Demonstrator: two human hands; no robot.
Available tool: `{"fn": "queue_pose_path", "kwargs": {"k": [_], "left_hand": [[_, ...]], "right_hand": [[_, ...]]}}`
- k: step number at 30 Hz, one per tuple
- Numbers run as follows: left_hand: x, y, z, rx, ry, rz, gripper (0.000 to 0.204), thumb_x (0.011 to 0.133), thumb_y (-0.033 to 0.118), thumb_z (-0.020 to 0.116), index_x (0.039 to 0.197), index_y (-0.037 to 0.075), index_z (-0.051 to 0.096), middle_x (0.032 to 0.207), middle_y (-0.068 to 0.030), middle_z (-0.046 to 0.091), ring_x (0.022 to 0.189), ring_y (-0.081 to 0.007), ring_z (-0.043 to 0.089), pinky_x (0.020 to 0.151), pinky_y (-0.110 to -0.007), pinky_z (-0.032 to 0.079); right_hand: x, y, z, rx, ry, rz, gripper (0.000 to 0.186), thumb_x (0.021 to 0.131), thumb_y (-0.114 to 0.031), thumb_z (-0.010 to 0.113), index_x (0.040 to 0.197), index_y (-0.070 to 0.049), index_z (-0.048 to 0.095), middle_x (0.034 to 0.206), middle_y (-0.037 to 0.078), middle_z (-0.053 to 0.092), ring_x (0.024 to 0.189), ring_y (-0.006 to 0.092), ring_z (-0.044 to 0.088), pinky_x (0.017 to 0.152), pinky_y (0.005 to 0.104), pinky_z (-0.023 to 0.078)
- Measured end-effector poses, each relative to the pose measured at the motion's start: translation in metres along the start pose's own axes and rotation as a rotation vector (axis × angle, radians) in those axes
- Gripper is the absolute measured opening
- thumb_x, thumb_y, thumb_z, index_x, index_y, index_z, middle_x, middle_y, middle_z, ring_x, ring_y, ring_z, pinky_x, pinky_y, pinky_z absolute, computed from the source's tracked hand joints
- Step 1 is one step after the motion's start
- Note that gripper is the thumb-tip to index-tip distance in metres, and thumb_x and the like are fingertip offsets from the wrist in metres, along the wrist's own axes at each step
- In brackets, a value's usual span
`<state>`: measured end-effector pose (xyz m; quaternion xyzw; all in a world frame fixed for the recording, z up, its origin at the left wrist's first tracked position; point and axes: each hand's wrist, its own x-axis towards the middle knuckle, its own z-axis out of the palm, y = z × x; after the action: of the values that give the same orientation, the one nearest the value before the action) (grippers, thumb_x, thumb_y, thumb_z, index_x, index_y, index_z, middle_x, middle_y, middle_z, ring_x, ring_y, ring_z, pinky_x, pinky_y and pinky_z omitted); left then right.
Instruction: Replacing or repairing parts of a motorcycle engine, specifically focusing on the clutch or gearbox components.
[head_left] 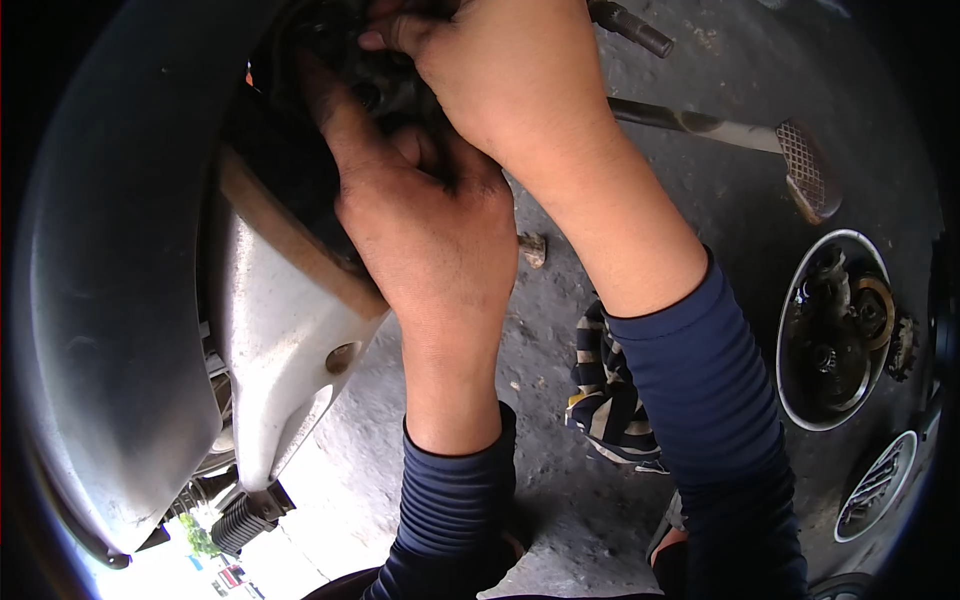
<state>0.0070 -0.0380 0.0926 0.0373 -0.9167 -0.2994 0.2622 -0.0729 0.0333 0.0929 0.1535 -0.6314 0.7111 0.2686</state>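
At the top, both hands reach into the dark, greasy mechanical parts (370, 95) of a motorbike. My left hand (430, 230) lies with its back upward; one finger stretches along the dark part and the others bend against it, partly hidden. What it grips cannot be made out. Above and to the right, my right hand (505, 80) is closed, thumb and fingers pinched together at the upper edge of the view. Shadow hides whatever is between them. Beside my left hand hangs a whitish body panel (275, 310) with a brown edge and a round hole.
A large grey panel (120, 300) fills the left side. At the right, a ribbed pedal (805, 170) ends a metal lever. A round metal tray (783, 350) holds oily parts, near a smaller dish (910, 470). A striped cloth (610, 410) lies on the grey ground.
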Motion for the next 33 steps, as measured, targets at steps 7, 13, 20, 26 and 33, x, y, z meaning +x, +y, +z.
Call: {"fn": "queue_pose_path", "kwargs": {"k": [7,13,20,26,33], "left_hand": [[-0.002,-0.006,0.006,-0.132,0.104,0.201,0.077,0.086,0.000,0.063,0.151,-0.002,0.022,0.096,-0.0126,0.071,0.084,-0.0128,0.066,0.077,-0.018,0.045],[-0.049,-0.002,-0.012,-0.676,-0.013,0.003,0.064,0.096,0.007,0.053,0.149,-0.002,0.018,0.087,-0.0089,0.062,0.075,-0.0132,0.058,0.075,-0.023,0.045],[-0.092,0.009,-0.051,-1.731,-0.393,-0.540,0.067,0.101,0.042,0.035,0.151,0.001,0.017,0.139,-0.0375,0.040,0.132,-0.0507,0.040,0.111,-0.053,0.034],[-0.107,0.019,-0.056,-1.543,-0.398,-0.475,0.075,0.097,0.050,0.039,0.153,0.008,0.012,0.141,-0.0332,0.043,0.134,-0.0440,0.042,0.113,-0.048,0.029],[-0.121,0.023,-0.057,-1.301,-0.345,-0.354,0.072,0.096,0.040,0.050,0.149,0.003,0.019,0.140,-0.0298,0.047,0.130,-0.0390,0.048,0.108,-0.044,0.035]], "right_hand": [[-0.006,-0.002,-0.004,-0.158,0.036,-0.205,0.011,0.076,0.004,0.065,0.085,0.005,0.068,0.084,0.022,0.068,0.078,0.0387,0.067,0.074,0.0404,0.054],[-0.073,-0.013,-0.044,-0.087,-0.006,-0.131,0.024,0.085,0.004,0.068,0.109,0.001,0.066,0.101,0.013,0.069,0.090,0.0154,0.066,0.076,0.0283,0.053],[-0.175,-0.079,-0.078,-0.137,0.159,0.194,0.032,0.074,0.006,0.076,0.105,0.000,0.069,0.093,0.013,0.067,0.075,0.0176,0.067,0.066,0.0281,0.054],[-0.175,-0.093,-0.061,-0.304,0.178,0.107,0.032,0.073,0.004,0.077,0.104,-0.001,0.070,0.093,0.012,0.067,0.077,0.0220,0.069,0.066,0.0293,0.055],[-0.180,-0.099,-0.067,-0.345,0.187,0.139,0.026,0.075,0.005,0.075,0.100,-0.001,0.071,0.091,0.012,0.068,0.078,0.0200,0.068,0.068,0.0287,0.054]]}}
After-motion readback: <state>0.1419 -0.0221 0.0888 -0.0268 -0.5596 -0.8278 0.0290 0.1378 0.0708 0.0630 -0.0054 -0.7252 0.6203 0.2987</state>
